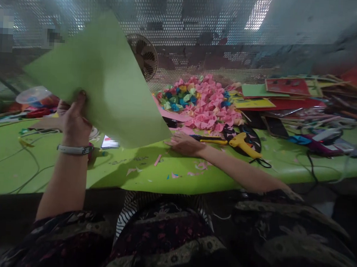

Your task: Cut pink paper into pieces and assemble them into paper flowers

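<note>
A large sheet of light green paper (118, 82) is held up at a slant over the left half of the table. My left hand (76, 116) grips its lower left edge, the thumb lying on the near face. Close to the sheet's lower right corner, my right hand (185, 144) is closed with its fingertips at that corner. Just beyond the right hand lie a yellow and black cutter knife (212, 140) and a yellow glue gun (242, 144). Behind them is a heap of folded pink paper pieces (211, 103), with blue, green and yellow ones (180, 95) at its left.
Paper scraps (173, 175) are scattered along the front of the green table (152, 182). A lit phone (109, 142) lies under the sheet. Stacked coloured papers (288, 86), a dark phone (276, 126) and cables are at the right. A fan (145, 56) stands behind.
</note>
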`<state>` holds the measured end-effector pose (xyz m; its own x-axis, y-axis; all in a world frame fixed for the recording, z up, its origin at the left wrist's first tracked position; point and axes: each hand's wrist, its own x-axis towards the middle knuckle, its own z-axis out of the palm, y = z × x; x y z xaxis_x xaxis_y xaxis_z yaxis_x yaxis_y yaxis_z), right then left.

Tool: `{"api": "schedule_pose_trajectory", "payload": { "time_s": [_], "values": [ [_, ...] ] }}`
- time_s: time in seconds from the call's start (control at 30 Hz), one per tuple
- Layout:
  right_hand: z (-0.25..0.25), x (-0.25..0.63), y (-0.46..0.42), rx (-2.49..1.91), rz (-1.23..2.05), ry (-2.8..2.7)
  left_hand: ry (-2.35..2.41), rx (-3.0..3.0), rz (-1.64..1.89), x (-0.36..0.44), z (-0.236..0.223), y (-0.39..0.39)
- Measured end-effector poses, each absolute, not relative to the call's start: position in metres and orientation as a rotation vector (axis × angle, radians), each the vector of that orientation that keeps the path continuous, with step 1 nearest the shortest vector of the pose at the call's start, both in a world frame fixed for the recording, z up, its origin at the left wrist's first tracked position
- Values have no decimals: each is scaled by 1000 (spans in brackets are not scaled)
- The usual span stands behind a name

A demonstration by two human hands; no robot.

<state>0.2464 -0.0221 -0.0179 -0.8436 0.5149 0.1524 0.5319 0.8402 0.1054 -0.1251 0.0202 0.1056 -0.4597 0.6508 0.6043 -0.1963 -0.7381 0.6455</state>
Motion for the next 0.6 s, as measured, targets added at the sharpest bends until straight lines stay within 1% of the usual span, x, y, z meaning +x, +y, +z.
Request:
{"api": "schedule_pose_trajectory", "payload": {
  "time_s": [0.07, 0.13, 0.23, 0.37, 0.47, 0.6],
  "values": [
    [-20, 259, -7, -864, -382, -2884, 684, 1171, 2210, -120, 104, 21],
    [-23, 271, 7, -864, -466, -2906, 713, 1145, 2212, -113, 104, 19],
    [-25, 286, 26, -897, -471, -2946, 774, 1144, 2195, -103, 104, 14],
    [-23, 302, 36, -970, -412, -2901, 724, 1174, 2165, -89, 102, 12],
    [-18, 305, 33, -1110, -277, -2745, 773, 1221, 2175, -81, 97, 13],
    [3, 289, 14, -1171, 229, -2316, 888, 1328, 2129, -70, 91, 18]
  ]
}}
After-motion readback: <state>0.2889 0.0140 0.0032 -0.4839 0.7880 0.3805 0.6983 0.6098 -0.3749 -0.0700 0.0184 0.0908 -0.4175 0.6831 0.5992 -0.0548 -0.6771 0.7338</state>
